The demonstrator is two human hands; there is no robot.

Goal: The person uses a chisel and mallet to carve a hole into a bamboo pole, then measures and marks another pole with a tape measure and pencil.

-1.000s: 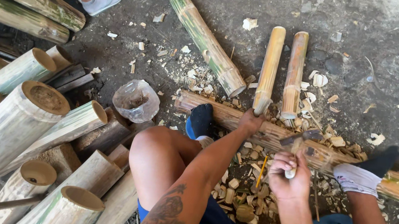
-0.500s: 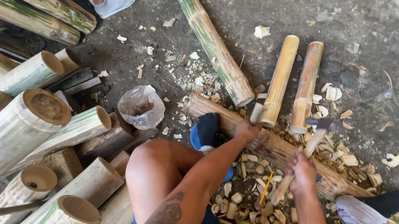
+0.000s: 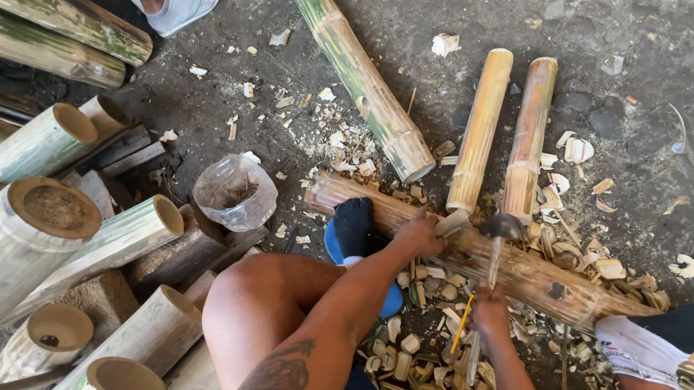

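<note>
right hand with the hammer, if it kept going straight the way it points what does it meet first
Probably the bamboo pole lying across in front; the right hand points up the hammer, whose head is already at the pole. Depth is hard to judge from above.

Two short bamboo pieces lie beyond the log; stacked bamboo tubes lie left.

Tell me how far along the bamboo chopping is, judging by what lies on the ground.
Done: two trimmed bamboo pieces lie side by side, and a heap of chips has built up between the person's feet. In hand: the left hand steadies a small piece against the bamboo log, while the right hand holds a hammer on it. Left: a stack of uncut bamboo poles and one long green pole.
</note>
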